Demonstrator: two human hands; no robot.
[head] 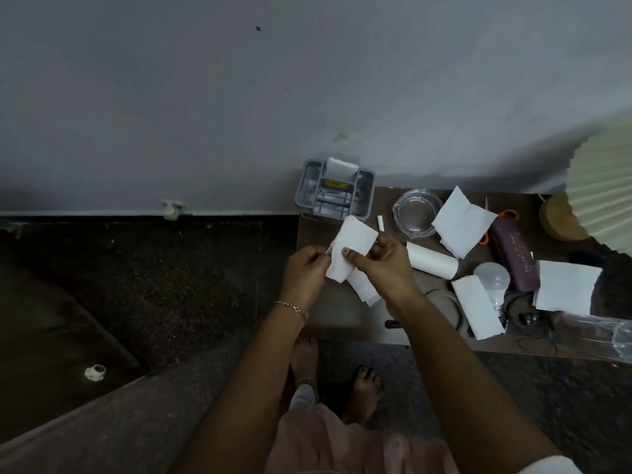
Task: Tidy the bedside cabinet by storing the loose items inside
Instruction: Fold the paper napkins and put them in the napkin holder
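Note:
Both hands hold one white tissue above the left end of the brown bedside cabinet top. My left hand pinches its left edge and my right hand grips its right side, thumb on the front. A grey plastic organiser box with a tissue standing in it sits at the cabinet's back left corner. Loose tissues lie further right: one by the ashtray, one near the bulb, one at the right.
On the cabinet top are a glass ashtray, a white cardboard tube, a white light bulb, a purple case, black cables and a pleated lamp shade. A grey wall stands behind, dark floor to the left.

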